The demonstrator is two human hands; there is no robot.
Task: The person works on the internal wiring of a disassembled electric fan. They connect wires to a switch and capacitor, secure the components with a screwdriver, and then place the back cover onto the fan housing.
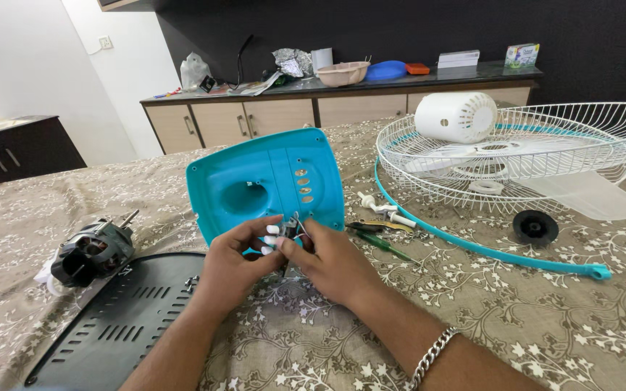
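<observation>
1. The table [559, 326], under a beige floral cloth, carries everything. Far right lies a white wire fan guard [545, 137] with a white motor cover [456, 116] resting on it; a teal rim ring [487, 250] curves along its near side.
2. A black vented plate [117, 326] lies near left, with a bare fan motor [90, 252] just beyond it.
3. The teal fan base shell [269, 181] stands tilted on edge at centre, touching both hands. I judge it light, stiff and smooth, best gripped by its rim.
4. The switch block [284, 235], with white push-buttons and thin wires, sits between the hands at the shell's near edge. It looks light and rigid, but the wires seem fragile; hold it by the body.
5. The left hand [233, 264] pinches the buttons, fingers curled, wrist low.
6. The right hand [331, 264], bracelet [432, 355] at the wrist, has a narrow grip on the block's other side.
</observation>
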